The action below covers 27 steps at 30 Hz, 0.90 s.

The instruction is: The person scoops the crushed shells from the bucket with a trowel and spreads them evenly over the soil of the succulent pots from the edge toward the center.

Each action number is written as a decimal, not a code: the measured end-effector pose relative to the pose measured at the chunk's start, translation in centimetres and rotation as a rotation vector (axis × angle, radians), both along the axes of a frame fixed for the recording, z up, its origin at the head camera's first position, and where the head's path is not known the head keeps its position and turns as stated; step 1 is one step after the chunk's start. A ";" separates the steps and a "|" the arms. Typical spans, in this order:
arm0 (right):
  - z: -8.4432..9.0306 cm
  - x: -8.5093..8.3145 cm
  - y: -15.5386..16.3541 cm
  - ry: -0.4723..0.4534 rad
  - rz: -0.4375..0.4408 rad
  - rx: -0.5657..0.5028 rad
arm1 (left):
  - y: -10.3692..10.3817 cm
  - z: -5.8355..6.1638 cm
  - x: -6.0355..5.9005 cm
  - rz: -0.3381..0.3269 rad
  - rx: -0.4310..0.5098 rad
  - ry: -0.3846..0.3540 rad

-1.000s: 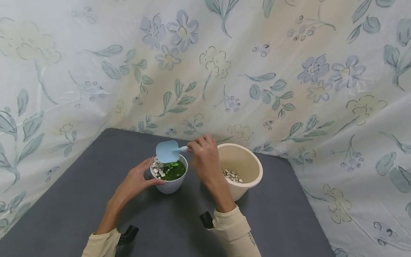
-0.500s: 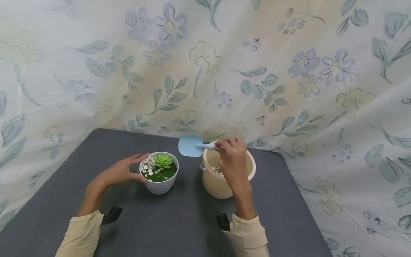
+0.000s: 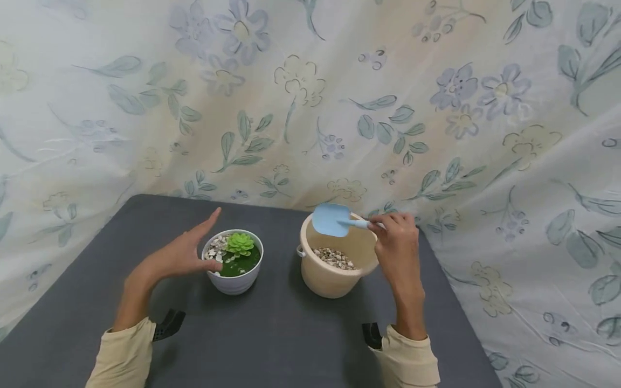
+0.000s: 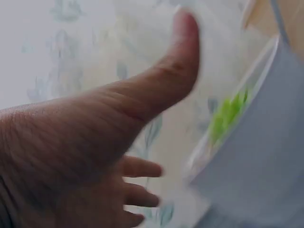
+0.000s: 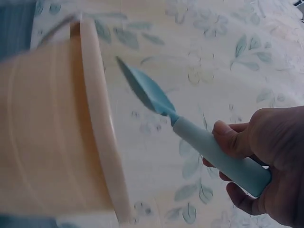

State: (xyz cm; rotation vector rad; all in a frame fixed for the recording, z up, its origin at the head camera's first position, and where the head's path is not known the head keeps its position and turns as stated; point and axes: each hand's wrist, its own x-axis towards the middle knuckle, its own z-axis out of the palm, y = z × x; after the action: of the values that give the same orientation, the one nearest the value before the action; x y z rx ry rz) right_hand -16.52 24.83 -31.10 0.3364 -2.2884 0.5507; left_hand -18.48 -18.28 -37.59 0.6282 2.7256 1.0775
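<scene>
In the head view, right of centre, the right hand (image 3: 398, 240) grips the scoop (image 3: 331, 220) above the bucket (image 3: 322, 277) of pebbles (image 3: 333, 258). Left of centre, the left hand (image 3: 172, 260), thumb and fingers spread apart, is just beside the pot (image 3: 235, 284).

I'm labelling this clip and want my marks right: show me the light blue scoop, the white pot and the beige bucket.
Light blue scoop (image 3: 331, 220): head view, on its blade.
White pot (image 3: 235, 284): head view, on its front outer wall.
Beige bucket (image 3: 328, 283): head view, on its front outer wall.
</scene>
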 end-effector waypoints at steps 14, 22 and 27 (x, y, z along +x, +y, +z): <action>-0.8 -2.4 1.5 -0.096 -0.091 0.465 | 13.4 1.9 0.7 -0.011 0.109 0.261; -2.4 -4.3 0.4 -0.073 -0.055 0.705 | 18.5 0.4 0.1 -0.041 0.075 0.225; -3.5 -4.8 0.1 -0.043 0.007 0.789 | 19.5 -0.4 0.4 -0.033 0.051 0.236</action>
State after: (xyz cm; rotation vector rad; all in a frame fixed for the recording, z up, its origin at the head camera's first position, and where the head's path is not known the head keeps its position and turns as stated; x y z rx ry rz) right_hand -21.34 24.98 -34.63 0.7077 -2.4585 -0.3785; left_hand -18.05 1.21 -38.00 0.8566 2.8790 1.1344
